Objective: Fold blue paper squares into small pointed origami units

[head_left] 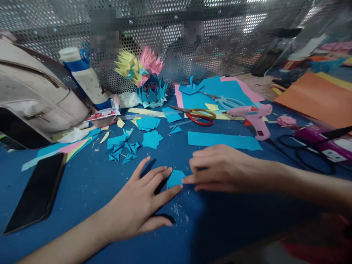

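While the left hand (145, 197) rests its spread fingers on a small blue paper (176, 178) toward the tabletop's (90, 190) front edge, the right hand (220, 170) touches it, though I cannot tell whether those fingers pinch. Farther back lies a blue strip (224, 140).
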A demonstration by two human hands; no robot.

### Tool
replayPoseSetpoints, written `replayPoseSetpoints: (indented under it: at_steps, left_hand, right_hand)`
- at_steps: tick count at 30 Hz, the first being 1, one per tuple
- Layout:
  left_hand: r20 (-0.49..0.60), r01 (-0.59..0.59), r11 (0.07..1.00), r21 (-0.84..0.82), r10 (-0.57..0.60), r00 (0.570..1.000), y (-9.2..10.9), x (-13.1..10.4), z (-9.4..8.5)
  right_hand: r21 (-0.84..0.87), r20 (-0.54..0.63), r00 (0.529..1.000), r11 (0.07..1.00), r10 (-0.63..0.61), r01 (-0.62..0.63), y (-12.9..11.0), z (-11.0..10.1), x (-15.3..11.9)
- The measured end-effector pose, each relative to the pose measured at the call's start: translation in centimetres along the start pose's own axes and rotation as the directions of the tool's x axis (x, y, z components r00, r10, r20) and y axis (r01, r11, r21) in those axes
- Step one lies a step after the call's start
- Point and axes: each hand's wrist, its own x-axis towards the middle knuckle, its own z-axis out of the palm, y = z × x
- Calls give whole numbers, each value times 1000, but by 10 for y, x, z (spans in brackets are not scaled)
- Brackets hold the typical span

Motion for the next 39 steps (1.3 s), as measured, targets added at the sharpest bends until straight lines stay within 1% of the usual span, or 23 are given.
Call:
replayPoseSetpoints:
  at_steps: [3, 7, 11, 14, 17, 19, 20, 26, 29, 31, 33, 39]
  left_hand:
    - [11, 6, 1000, 1, -6, 1000, 0, -1, 1]
    - [11, 10, 1000, 1, -10, 1000, 0, 0, 2]
    - [0, 16, 1000, -14, -16, 1000, 0, 0, 2]
    - [-8, 12, 1000, -18, -12, 1000, -1, 0, 3]
    - [-16, -6, 1000, -10, 6, 1000, -1, -1, 3]
    - [-21, -12, 1000, -1, 12, 1000, -1, -1, 3]
    - [-25, -12, 1000, 3, 12, 1000, -1, -2, 3]
    - [-28, -22, 1000, 14, 23, 999, 0, -2, 3]
    - [-32, -23, 1000, 15, 24, 999, -1, -3, 4]
    - [-32, -26, 1000, 18, 26, 999, -1, -3, 5]
    - [-25, -27, 999, 19, 28, 999, -1, -3, 4]
    - [-17, -10, 1000, -2, 10, 1000, 0, -2, 3]
  right_hand:
    - [-23, 19, 1000, 1000, -10, 11, -7, 13, -11]
    - [-54, -11, 999, 998, 43, -44, -8, 25, -18]
    - [-82, 2, 998, 995, 56, -55, 2, 26, -21]
    - [-127, -24, 998, 990, 60, -63, 7, 25, -20]
    - [-221, -67, 998, 975, 11, -25, 7, 25, -14]
    - [-262, -79, 995, 964, -61, 38, 6, 26, -7]
    - [-270, -90, 993, 962, -76, 49, 7, 26, -3]
    - [-309, -71, 976, 935, -205, 174, 16, 25, 13]
    - [-330, -65, 969, 921, -240, 206, 17, 23, 18]
    - [-319, -53, 969, 924, -240, 211, 16, 22, 21]
    - [-272, -34, 975, 941, -219, 202, 15, 19, 24]
    - [-26, 45, 993, 993, -114, 115, 16, 11, 35]
